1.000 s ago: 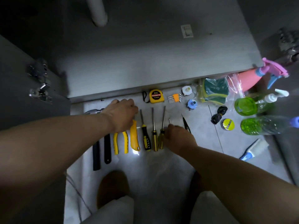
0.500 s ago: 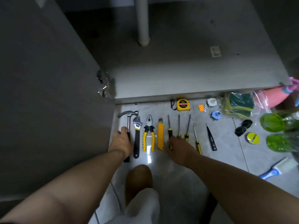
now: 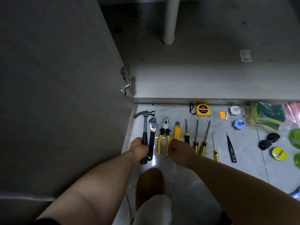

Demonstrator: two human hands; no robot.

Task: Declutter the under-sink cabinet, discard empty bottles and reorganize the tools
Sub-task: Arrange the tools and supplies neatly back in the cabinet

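Observation:
Tools lie in a row on the pale floor in front of the open cabinet: a hammer, an adjustable wrench, yellow-handled pliers, a yellow utility knife and several screwdrivers. My left hand is closed around the hammer's black handle. My right hand rests over the lower ends of the pliers and the utility knife, fingers curled at the pliers' right handle; whether it grips anything I cannot tell.
The open cabinet door stands at the left with its hinge. A drain pipe drops onto the cabinet floor. A tape measure, hex keys, sponges and green bottles lie at right.
The view has swung left and closer. My left hand has closed lower on the hammer handle. My right hand slid left from the screwdrivers to the pliers and knife.

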